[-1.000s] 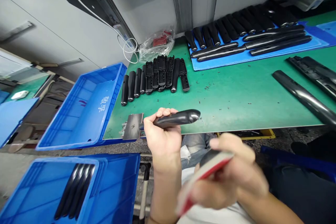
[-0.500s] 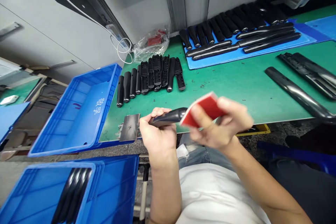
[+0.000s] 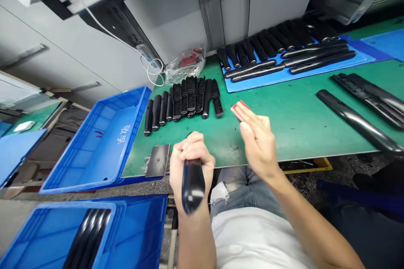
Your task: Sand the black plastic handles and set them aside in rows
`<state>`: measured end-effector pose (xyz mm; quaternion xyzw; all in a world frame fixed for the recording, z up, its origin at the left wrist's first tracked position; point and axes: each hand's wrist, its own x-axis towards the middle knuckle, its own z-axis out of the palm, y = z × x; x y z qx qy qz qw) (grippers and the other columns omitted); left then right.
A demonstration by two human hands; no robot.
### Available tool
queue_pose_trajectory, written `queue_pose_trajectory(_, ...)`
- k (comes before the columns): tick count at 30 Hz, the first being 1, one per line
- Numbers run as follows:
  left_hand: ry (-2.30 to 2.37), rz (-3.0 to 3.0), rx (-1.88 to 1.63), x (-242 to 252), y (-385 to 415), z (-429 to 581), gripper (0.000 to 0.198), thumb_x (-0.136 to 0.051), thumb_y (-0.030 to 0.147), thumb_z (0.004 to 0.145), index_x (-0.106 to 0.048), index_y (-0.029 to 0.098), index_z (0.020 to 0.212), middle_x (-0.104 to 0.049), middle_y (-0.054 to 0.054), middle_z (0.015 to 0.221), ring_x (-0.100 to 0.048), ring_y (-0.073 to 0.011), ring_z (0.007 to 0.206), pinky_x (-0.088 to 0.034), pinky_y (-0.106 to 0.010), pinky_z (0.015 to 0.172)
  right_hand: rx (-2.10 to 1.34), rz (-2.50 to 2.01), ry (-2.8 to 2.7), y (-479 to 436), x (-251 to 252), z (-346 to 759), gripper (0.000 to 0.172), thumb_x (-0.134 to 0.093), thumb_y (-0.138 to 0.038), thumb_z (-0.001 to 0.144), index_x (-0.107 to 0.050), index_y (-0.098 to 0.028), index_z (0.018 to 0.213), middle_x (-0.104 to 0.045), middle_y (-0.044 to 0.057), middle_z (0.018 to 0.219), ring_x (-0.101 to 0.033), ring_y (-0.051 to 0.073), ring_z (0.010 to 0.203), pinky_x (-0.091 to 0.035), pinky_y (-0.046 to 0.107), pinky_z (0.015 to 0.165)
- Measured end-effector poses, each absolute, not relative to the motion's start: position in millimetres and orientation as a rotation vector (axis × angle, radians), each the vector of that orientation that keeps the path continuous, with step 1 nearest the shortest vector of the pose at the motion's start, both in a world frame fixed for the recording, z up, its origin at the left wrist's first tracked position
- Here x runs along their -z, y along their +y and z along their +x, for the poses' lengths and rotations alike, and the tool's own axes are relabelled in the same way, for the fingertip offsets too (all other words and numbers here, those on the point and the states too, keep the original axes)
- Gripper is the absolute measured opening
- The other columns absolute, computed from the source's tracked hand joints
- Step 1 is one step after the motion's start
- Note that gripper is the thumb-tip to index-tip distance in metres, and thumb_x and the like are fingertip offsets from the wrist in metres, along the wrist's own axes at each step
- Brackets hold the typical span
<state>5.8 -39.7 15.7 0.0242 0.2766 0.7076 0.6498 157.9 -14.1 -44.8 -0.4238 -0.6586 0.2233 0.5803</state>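
My left hand (image 3: 191, 168) grips a glossy black plastic handle (image 3: 192, 187), its rounded end tipped down toward me. My right hand (image 3: 255, 138) is apart from the handle, above the green work mat (image 3: 284, 134). A small red pad (image 3: 240, 107) is pinched at its fingertips and mostly hidden by the fingers. Near my left hand, a flat metal plate (image 3: 158, 160) lies at the mat's front edge.
A tight row of black handle parts (image 3: 183, 101) stands on the mat, with more on a blue sheet (image 3: 252, 82) behind it. Long black bars (image 3: 356, 119) lie at right. Blue crates (image 3: 104, 143) sit at left and front, beside a plastic bag (image 3: 184, 65).
My left hand has turned the handle from lying sideways to pointing down toward me. My right hand has drawn the red pad off the handle, up and away over the mat.
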Motion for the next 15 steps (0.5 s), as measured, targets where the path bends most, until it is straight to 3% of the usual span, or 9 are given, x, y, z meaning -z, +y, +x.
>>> queue_pose_trajectory(1, 0.522, 0.004, -1.599, -18, -40, 6, 0.028, -0.037, 0.002, 0.104, -0.05, 0.016, 0.084, -0.052, 0.007, 0.068, -0.049, 0.0024, 0.046, -0.044, 0.0, 0.051, -0.591, -0.942, -1.503, -17, 44, 158, 0.036, -0.048, -0.029, 0.109, -0.068, -0.028, 0.139, -0.062, 0.003, 0.15, -0.053, 0.028, 0.143, -0.041, 0.054, 0.121)
queue_pose_trajectory(3, 0.337, -0.077, -1.571, -21, -40, 7, 0.021, -0.038, 0.012, 0.111, -0.058, 0.012, 0.108, -0.064, 0.002, 0.082, -0.06, 0.0015, 0.056, -0.051, -0.003, 0.058, -0.841, -0.812, -1.369, -28, 41, 159, 0.038, -0.049, -0.033, 0.108, -0.065, -0.032, 0.143, -0.06, 0.002, 0.153, -0.056, 0.029, 0.14, -0.045, 0.05, 0.116)
queue_pose_trajectory(5, 0.272, -0.096, -1.584, -23, -40, 9, 0.026, -0.039, 0.022, 0.114, -0.056, 0.011, 0.13, -0.07, -0.002, 0.093, -0.069, -0.0027, 0.069, -0.058, -0.009, 0.067, -1.156, -0.681, -1.192, -42, 39, 160, 0.044, -0.044, -0.043, 0.107, -0.061, -0.032, 0.146, -0.068, 0.006, 0.139, -0.067, 0.029, 0.118, -0.058, 0.044, 0.095)
queue_pose_trajectory(7, 0.307, -0.086, -1.617, -23, -40, 10, 0.031, -0.039, 0.022, 0.114, -0.054, 0.015, 0.14, -0.072, -0.002, 0.094, -0.071, -0.0053, 0.075, -0.06, -0.013, 0.068, -1.436, -0.581, -1.052, -52, 37, 161, 0.05, -0.035, -0.05, 0.106, -0.061, -0.029, 0.143, -0.074, 0.008, 0.117, -0.071, 0.027, 0.091, -0.061, 0.041, 0.075)
queue_pose_trajectory(9, 0.353, -0.11, -1.614, -22, -40, 10, 0.033, -0.039, 0.019, 0.114, -0.054, 0.015, 0.143, -0.071, 0.0, 0.088, -0.07, -0.004, 0.07, -0.059, -0.01, 0.064, -1.629, -0.502, -0.989, -60, 36, 160, 0.054, -0.036, -0.056, 0.103, -0.06, -0.027, 0.141, -0.075, 0.01, 0.105, -0.07, 0.028, 0.08, -0.06, 0.043, 0.071)
queue_pose_trajectory(12, 0.385, -0.15, -1.61, -18, -40, 7, 0.033, -0.036, 0.014, 0.113, -0.054, 0.012, 0.141, -0.068, 0.003, 0.081, -0.066, -0.001, 0.061, -0.054, -0.006, 0.059, -1.746, -0.419, -0.921, -70, 37, 156, 0.061, -0.052, -0.062, 0.098, -0.054, -0.03, 0.149, -0.075, 0.01, 0.113, -0.072, 0.029, 0.085, -0.061, 0.045, 0.074)
queue_pose_trajectory(15, 0.465, -0.099, -1.654, -13, -37, 4, 0.033, -0.032, 0.007, 0.112, -0.054, 0.011, 0.137, -0.069, 0.003, 0.082, -0.062, -0.0014, 0.057, -0.052, -0.007, 0.054, -1.73, -0.432, -0.899, -83, 39, 149, 0.059, -0.057, -0.063, 0.1, -0.057, -0.03, 0.149, -0.069, 0.01, 0.133, -0.07, 0.031, 0.107, -0.06, 0.047, 0.089)
